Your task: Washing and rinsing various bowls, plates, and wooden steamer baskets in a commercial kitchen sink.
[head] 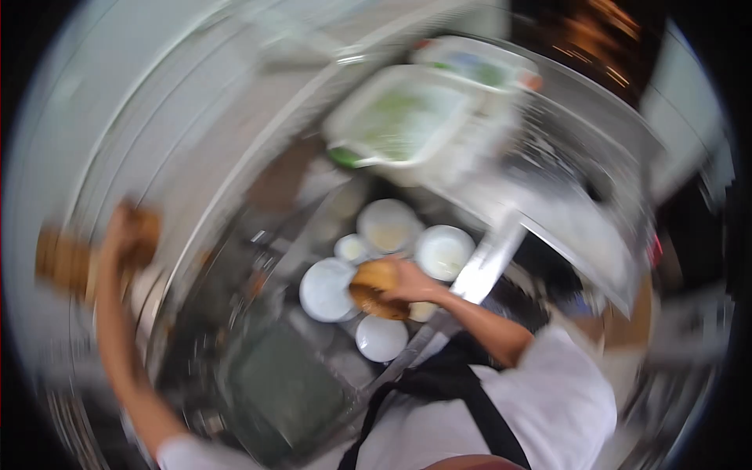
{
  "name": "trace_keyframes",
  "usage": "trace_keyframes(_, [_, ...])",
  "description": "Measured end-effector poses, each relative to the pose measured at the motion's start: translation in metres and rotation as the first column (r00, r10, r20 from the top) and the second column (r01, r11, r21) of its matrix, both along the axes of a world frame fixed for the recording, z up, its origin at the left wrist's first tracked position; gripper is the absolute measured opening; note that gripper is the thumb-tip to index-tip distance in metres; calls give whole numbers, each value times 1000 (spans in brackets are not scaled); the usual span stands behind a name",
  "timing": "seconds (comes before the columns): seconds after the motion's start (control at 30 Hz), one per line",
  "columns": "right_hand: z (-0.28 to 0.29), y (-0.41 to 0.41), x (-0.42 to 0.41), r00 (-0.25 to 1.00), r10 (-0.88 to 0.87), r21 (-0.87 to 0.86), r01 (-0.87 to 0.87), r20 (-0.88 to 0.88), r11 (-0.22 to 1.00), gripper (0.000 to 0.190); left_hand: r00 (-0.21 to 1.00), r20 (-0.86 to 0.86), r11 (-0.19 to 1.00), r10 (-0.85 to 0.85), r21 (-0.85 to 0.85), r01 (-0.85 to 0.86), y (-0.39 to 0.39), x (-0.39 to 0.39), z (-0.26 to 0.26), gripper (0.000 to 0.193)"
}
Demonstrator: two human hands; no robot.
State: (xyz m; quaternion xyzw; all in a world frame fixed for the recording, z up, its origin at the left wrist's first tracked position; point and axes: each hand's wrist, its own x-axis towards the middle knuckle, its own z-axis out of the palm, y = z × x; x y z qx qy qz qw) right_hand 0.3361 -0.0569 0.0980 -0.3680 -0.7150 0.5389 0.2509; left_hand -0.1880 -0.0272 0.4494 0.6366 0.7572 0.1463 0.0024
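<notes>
My right hand (408,282) grips a brown round bowl (376,285), which looks wooden and is tilted above several white dishes. Around it lie a white plate (326,291), a white bowl (445,252), a larger white bowl (389,226), a small white dish (352,248) and another white plate (382,339). Far to the left, my left hand (121,229) is stretched out and closed on a brown bowl (144,232). Just beyond that hand are stacked brown bowls (64,264). Motion blurs both hands, so the finger positions are unclear.
Greenish water fills a square basin (285,382) at the lower left. Near the top stand a white tub (405,117) with green contents and a second white tub (482,61). A metal divider (490,261) runs beside the dishes, with a metal counter (576,223) to its right.
</notes>
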Motion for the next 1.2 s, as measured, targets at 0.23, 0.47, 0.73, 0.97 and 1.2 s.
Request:
trace_keyframes(0.23, [188,25,73,833,-92,4,112,-545,994,77,836,-534,986,127,-22,-164,16,23,17,71])
trace_keyframes(0.47, [328,114,-49,717,107,188,34,-689,982,44,854,-517,980,55,-136,-145,2,15,17,62])
trace_keyframes(0.73, [353,199,-237,873,-71,-50,53,-482,997,43,947,-312,996,-81,-50,69,-14,27,64,56])
trace_keyframes(0.97, [350,133,-365,991,67,68,-59,-119,996,49,936,-346,998,-62,-2,65,-54,56,157,52])
trace_keyframes(1.2, [318,125,-443,972,147,189,-182,184,965,50,845,-534,1000,-14,10,23,-45,43,127,58])
